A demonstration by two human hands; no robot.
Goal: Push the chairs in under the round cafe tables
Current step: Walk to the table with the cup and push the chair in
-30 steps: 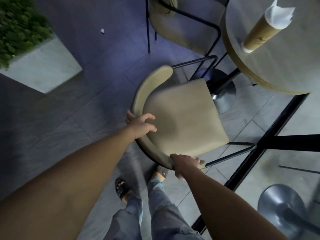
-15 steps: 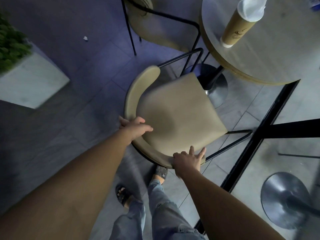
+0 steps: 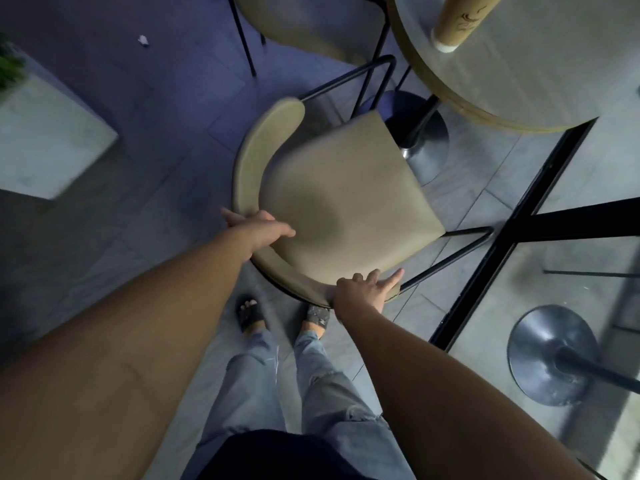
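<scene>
Below my head camera, the tan chair [image 3: 339, 202] sat on the grey floor tiles, its curved backrest [image 3: 252, 161] wrapping the near-left side and its seat pointing far-right toward the round cafe table [image 3: 519, 81]. My left hand [image 3: 258, 228] curled over the backrest's near-left bend, thumb on the outer side, fingers draped over the top edge toward the seat: a loose clasp, not a tight fist. My right hand [image 3: 363, 289] lay flat against the backrest's near end, fingers spread and extended, pressing rather than gripping. Both arms reached out long, my feet planted just behind the chair.

The chair was not yet under. Its far seat corner sat just beside the table's metal pedestal base [image 3: 420, 140], while the tabletop edge hung farther right, so most of the seat was out in the open. A paper cup [image 3: 457, 19] stood on the table near that edge. A second chair [image 3: 311, 26] sat far behind, by the same table.

The step in hand, I judged, was the push itself. Next called for a steady shove far-right, with the chair's black legs steered to either side of the pedestal, since a knock could rock the table and tip that cup.
</scene>
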